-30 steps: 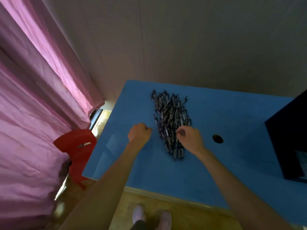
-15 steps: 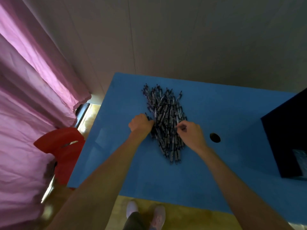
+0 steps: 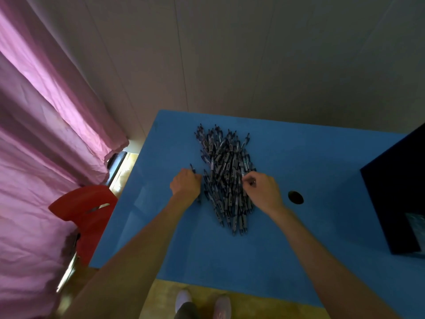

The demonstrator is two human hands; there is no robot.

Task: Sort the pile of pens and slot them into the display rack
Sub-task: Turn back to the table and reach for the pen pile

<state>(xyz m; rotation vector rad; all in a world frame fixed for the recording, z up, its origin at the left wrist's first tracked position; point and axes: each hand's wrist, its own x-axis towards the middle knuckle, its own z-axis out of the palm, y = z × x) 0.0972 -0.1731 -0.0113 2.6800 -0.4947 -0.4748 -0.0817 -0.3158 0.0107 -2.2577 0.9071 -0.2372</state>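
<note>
Pens lie heaped in a dark pile on a blue worktop as a person bends over them, both hands at work on the sorting. The left hand sits just left of the heap with its fingers curled round a single pen, whose tip pokes out beyond the knuckles and whose other end shows below the hand. The right hand rests on the pile's right flank, thumb and forefinger drawn together in a pinch on a pen among the others; which one cannot be told.

Beyond the right fingers, farther right, a round cable hole pierces the worktop, and past it stands a dark box at the edge of view; whether that is the display rack cannot be judged from here. Left of the left hand hang a pink curtain and a red chair.

Sorting looks barely begun, with nearly every pen in the heap. Doing this step well probably means lifting one pen at a time from the top or edge, drawing it out lengthwise so crossed neighbours are not dragged along, and keeping picked pens aligned in the left hand.
</note>
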